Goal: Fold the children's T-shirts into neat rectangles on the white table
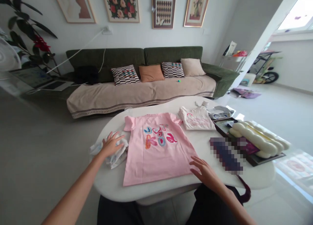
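A pink T-shirt (pixel 158 163) lies spread flat in the middle of the table (pixel 110 185), its collar toward the far edge and its hem running just inside the near edge. Painterly letters in blue, orange, red and magenta fill its chest, and faint creases cross the body. The two hands are well apart: the left hand (pixel 112 145), fingers spread, rests over a crumpled plastic bag (pixel 117 161) at the table's left edge, while the right hand (pixel 201 169), loosely extended, lies at the shirt's lower right corner; whether it presses the cloth I cannot tell.

The white tabletop has a rounded outline. Toward its far right edge sits a folded white T-shirt (pixel 197 119) with a reddish print; by the right edge, a puffy cream object (pixel 259 136) rests on a dark tray (pixel 276 158), near a pixelated dark item (pixel 226 156). Beyond stands a green sofa (pixel 171 53) against a pale wall hung with framed pictures (pixel 163 11).

The bag is translucent and wrinkled, the shirt's fabric smooth and matt. A beige throw (pixel 146 92) with a dark striped border drapes the seat, below square cushions (pixel 151 73), and the pale floor (pixel 269 107) is glossy.
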`<control>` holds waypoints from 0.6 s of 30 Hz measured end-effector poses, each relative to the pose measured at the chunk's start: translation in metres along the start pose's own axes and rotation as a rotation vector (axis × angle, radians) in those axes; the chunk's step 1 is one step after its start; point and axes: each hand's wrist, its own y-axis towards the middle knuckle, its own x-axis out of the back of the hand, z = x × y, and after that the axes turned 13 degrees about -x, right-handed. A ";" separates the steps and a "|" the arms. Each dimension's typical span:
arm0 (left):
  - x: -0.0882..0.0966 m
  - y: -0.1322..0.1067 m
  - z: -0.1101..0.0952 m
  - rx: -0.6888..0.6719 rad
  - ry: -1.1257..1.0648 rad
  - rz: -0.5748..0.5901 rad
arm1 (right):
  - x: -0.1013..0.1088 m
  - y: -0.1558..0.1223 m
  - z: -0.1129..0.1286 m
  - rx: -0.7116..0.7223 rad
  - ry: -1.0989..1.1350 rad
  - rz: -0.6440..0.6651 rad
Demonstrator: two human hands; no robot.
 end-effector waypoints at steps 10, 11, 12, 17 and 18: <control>-0.060 -0.007 0.032 0.506 0.042 -0.128 | -0.056 -0.001 0.030 -0.146 -0.125 0.074; -0.058 -0.008 0.034 0.587 0.027 -0.158 | -0.059 -0.002 0.029 -0.143 -0.127 0.058; -0.057 -0.009 0.035 0.648 0.015 -0.180 | -0.060 -0.003 0.028 -0.137 -0.129 0.044; -0.057 0.004 0.037 0.751 -0.029 -0.225 | -0.066 -0.003 0.024 -0.127 -0.137 -0.005; -0.057 0.009 0.037 0.784 -0.034 -0.235 | -0.068 -0.003 0.024 -0.131 -0.142 -0.009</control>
